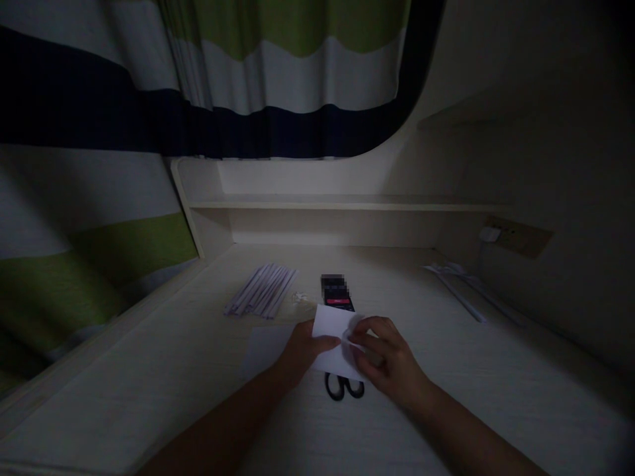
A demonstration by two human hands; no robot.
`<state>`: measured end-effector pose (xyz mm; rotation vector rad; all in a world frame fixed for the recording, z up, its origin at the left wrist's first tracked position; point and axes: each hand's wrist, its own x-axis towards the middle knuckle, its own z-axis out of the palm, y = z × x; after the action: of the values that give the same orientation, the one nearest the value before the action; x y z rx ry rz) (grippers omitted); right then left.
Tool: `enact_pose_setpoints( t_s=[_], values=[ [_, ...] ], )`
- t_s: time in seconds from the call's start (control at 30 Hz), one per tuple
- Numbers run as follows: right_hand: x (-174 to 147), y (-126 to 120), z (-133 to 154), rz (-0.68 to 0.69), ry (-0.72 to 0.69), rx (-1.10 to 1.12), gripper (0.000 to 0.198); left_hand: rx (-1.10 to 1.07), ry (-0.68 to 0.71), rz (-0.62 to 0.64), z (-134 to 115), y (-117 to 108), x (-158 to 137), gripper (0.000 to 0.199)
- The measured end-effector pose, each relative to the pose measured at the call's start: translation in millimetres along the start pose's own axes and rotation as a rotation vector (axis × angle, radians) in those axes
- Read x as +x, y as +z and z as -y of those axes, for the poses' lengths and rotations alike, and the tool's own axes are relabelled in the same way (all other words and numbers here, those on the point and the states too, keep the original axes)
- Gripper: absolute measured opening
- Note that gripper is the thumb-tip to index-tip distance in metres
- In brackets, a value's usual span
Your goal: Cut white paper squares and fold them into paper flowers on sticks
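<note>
A small sheet of white paper [330, 324] is held up between my two hands above the desk. My left hand [300, 350] grips its left edge, with the thumb lying across the front. At the right edge my right hand [391, 360] pinches the paper, which bends and curls under the fingers. Below the sheet, the black handles of a pair of scissors [335, 388] show; the blades are hidden. Another white sheet [265, 344] lies flat on the desk, partly behind my left hand. Just beyond the held paper rests a phone [337, 291] with a lit screen.
A bundle of thin white paper strips [262, 291] lies left of the phone, beside a small pale item [300, 299] I cannot make out. More strips [459, 291] lie at the right, near a wall socket [518, 238]. A shelf [347, 202] and a striped curtain [297, 79] stand behind.
</note>
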<state>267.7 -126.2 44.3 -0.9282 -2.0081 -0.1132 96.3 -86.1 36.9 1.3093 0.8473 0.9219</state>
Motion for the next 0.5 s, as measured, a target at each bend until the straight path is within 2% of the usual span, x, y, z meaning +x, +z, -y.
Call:
enact_pose_setpoints(
  t_s=[0.07,0.13,0.23,0.3,0.37,0.5],
  values=[
    [1,1,-1,-0.092,0.229,0.112,0.011,0.032,-0.002,-0.023,2,-1,1,0.028],
    [4,3,-3,-0.139,0.511,0.261,0.019,0.069,0.008,-0.039,4,-2,2,0.027],
    [9,7,-4,-0.077,0.85,0.546,0.025,0.151,0.033,-0.035,6,-2,2,0.025],
    [9,12,-5,0.023,0.945,0.745,0.026,0.209,0.045,-0.02,6,0,1,0.024],
    [7,16,-4,0.093,0.968,0.914,0.029,0.256,0.067,0.0,5,1,0,0.024],
    [2,23,-2,0.132,1.005,1.078,0.03,0.33,0.134,0.014,3,3,-1,0.028]
  ],
)
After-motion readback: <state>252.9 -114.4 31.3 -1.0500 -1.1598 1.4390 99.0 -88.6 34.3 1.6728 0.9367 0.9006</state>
